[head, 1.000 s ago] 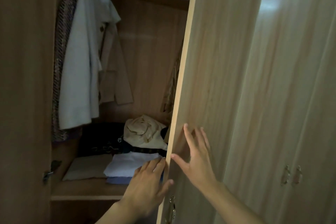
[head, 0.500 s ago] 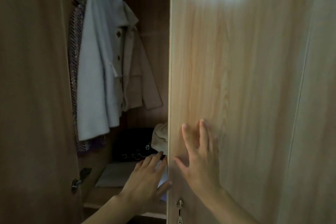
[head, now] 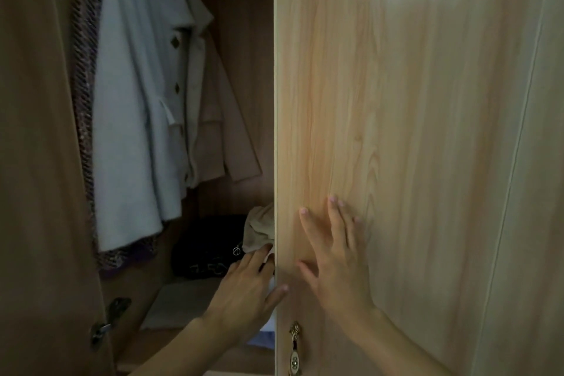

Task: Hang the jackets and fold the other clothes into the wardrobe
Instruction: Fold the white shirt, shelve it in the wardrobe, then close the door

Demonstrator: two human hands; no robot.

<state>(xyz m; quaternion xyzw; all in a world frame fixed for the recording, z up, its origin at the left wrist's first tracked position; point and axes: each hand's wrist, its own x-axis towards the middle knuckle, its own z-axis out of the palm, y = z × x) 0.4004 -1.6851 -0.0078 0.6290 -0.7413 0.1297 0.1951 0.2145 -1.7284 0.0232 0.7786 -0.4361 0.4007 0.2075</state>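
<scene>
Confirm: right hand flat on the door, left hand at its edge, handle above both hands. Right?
No. The head view shows the handle below both hands, not above. The rest holds: right hand flat on the door, left hand at its edge.

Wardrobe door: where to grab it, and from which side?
Probably the handle: a small upright pull low on the door face, close to its free edge. Come from the front and pinch it. The rest of the face is flat and offers nothing else to hold.
</scene>
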